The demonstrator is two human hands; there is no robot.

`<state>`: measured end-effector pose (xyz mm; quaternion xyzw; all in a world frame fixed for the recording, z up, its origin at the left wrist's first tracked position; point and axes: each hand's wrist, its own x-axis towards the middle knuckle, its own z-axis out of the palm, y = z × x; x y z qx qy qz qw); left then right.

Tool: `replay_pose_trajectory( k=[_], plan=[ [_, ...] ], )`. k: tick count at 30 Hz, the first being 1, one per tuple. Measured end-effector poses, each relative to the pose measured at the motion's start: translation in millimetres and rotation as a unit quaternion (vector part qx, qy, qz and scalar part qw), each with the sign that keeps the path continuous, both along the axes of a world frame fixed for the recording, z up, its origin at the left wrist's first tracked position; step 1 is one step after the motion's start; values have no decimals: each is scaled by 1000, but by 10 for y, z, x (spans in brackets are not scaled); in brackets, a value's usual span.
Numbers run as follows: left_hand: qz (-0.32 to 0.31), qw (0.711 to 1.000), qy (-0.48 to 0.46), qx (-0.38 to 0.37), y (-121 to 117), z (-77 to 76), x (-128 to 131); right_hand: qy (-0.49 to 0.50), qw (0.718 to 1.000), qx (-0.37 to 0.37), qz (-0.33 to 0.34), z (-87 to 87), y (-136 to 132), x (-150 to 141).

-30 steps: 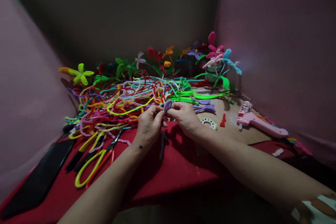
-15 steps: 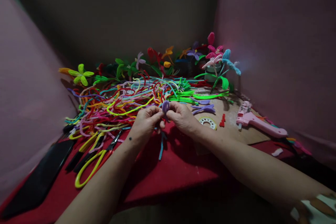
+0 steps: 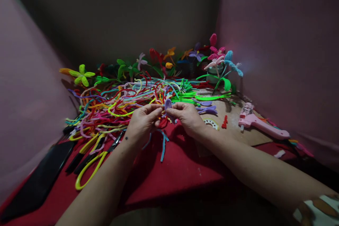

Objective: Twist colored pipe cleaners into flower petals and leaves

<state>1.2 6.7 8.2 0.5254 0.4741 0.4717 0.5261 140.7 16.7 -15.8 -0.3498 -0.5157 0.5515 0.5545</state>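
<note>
A purple pipe-cleaner petal point(image 3: 168, 104), bent into a narrow loop, is held up over the front of the pile. My right hand point(image 3: 186, 116) pinches it between thumb and fingers from the right. On its other side, my left hand point(image 3: 143, 119) is closed in a pinch at the petal's edge; the exact grip there is too small to see clearly. Below the hands, a blue pipe-cleaner piece point(image 3: 163, 146) lies on the red cloth point(image 3: 174, 180). More purple petals point(image 3: 208, 109) rest just beyond my right hand.
Loose colourful pipe cleaners point(image 3: 124, 99) spread behind my hands. Yellow-handled scissors point(image 3: 90, 173) and pliers point(image 3: 82, 153) lie left, near a black flat object point(image 3: 39, 180). A pink glue gun point(image 3: 265, 125) and white tape roll point(image 3: 211, 123) sit right. Pipe-cleaner flowers point(image 3: 217, 54) line the back.
The purple petal now stands more upright and looks longer. My left hand has shifted slightly left and its fingers have drawn back a little, uncovering more of the blue piece below.
</note>
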Motion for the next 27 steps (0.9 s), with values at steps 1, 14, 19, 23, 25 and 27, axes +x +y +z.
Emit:
replay_pose_trajectory(
  k=[1,14,19,23,25,27],
  plan=[
    [8,1000,-3,2,-2,23,-6,-13,1000,5,3,5,-10,-4],
    [-11,1000,-15,6,10,15,-9,-138,987,52,57,-11,-56,-19],
    [2,989,107,100,-55,48,14,-164,985,35,46,-26,-52,-37],
    [74,895,258,358,-98,10,42,-144,987,-12,69,-32,-59,-59],
    [80,876,277,387,-89,-3,42,-135,988,-17,68,-24,-65,-61],
    [80,901,259,339,-69,2,38,-134,989,-1,59,-4,-74,-57]
  ],
)
